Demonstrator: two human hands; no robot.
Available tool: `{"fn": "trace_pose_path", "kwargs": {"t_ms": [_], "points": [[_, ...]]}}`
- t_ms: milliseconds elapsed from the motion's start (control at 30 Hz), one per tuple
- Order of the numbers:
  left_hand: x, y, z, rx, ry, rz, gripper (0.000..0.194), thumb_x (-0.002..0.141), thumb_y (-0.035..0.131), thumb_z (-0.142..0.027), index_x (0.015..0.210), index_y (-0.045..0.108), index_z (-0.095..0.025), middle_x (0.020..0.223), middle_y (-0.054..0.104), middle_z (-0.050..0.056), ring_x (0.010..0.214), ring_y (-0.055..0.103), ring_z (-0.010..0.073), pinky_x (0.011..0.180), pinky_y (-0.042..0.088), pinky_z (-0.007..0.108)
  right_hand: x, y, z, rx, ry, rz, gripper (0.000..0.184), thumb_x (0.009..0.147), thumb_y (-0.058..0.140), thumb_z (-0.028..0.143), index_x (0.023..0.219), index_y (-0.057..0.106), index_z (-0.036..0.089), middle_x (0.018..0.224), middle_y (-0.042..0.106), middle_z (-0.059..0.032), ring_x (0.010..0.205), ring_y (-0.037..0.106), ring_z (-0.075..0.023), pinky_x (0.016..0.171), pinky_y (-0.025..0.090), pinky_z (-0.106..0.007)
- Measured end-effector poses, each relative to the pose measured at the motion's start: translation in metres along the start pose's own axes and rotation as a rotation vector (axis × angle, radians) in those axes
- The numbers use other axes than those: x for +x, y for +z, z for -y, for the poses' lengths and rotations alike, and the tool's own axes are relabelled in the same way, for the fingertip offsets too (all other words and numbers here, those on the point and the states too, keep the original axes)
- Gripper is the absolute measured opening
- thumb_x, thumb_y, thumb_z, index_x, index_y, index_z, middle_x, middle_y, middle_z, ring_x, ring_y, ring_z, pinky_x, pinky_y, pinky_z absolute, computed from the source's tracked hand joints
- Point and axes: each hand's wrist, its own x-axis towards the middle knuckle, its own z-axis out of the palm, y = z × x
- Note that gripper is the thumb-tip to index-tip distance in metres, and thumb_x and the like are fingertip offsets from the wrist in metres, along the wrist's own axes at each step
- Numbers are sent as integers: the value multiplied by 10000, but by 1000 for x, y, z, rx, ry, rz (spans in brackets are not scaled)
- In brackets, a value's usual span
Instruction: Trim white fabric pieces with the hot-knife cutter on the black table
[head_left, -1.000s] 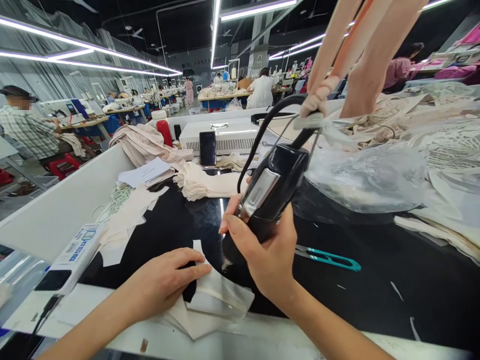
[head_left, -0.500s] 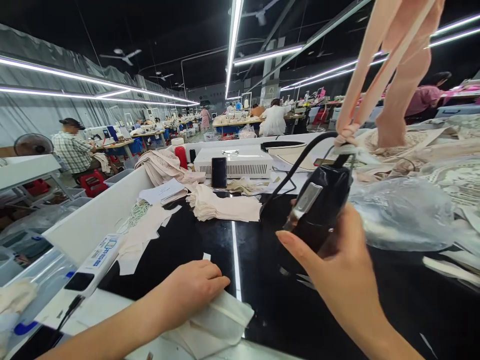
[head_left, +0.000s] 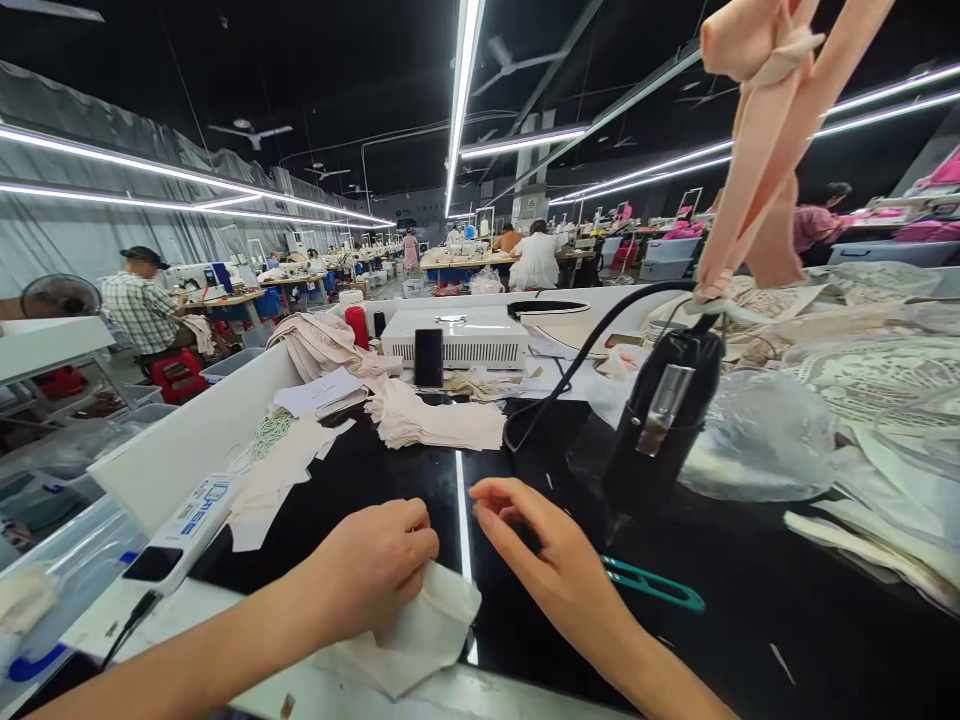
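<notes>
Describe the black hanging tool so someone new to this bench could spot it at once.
On the black tabletop, look beyond the person's right hand, toward the right. Pink fabric strips drop from above, and the black tool hangs at their lower end. Its dark body, shiny metal plate and thick black cable set it apart from the clear plastic bag beside it.

"Does the left hand [head_left: 379, 565] grip that cream cloth [head_left: 446, 602]?"
"Can't tell; its fingertips are tucked out of sight."
"And the turquoise snips [head_left: 652, 577]?"
"Front end's behind the right hand [head_left: 559, 562]. That paper's [head_left: 319, 393] print is too small to read."
</notes>
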Motion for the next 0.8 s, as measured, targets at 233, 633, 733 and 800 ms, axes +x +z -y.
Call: {"fn": "trace_pose_path", "kwargs": {"t_ms": [233, 633, 733, 800], "points": [[3, -34, -2, -492, -24, -386, 221, 841, 484, -29, 856, 629, -195, 934, 536, 15, 826, 571, 115, 742, 472, 213, 13, 35, -9, 554, 441, 309, 515, 870, 576, 663, 987, 673, 171, 922, 650, -48, 861, 587, -180, 747, 462, -284], [-19, -12, 23, -1197, -532, -573, 114, 775, 665, -184, 759, 553, -205, 775, 505, -37, 678, 469, 99, 573, 371, 186, 23, 54, 9, 923, 553, 437, 555, 662, 852, 590, 930, 659, 144, 774, 622, 9, 651, 528, -87, 621, 388, -201], [-23, 4, 26, -1627, -813, -412, 246, 782, 736, -344, 877, 548, -218, 763, 548, -43, 672, 526, 102, 580, 407, 179, 31, 55, 10, 895, 551, 396, 548, 678, 834, 600, 943, 639, 162, 762, 631, 22, 638, 538, -85, 619, 404, -203], [-25, 10, 26, -1781, -885, -290, 338, 859, 645, -512, 961, 565, -200, 851, 620, 12, 743, 601, 136, 652, 480, 229, 35, 57, 9, 875, 548, 397, 545, 676, 829, 606, 926, 629, 165, 749, 638, 21, 636, 553, -92, 626, 419, -213]]}}
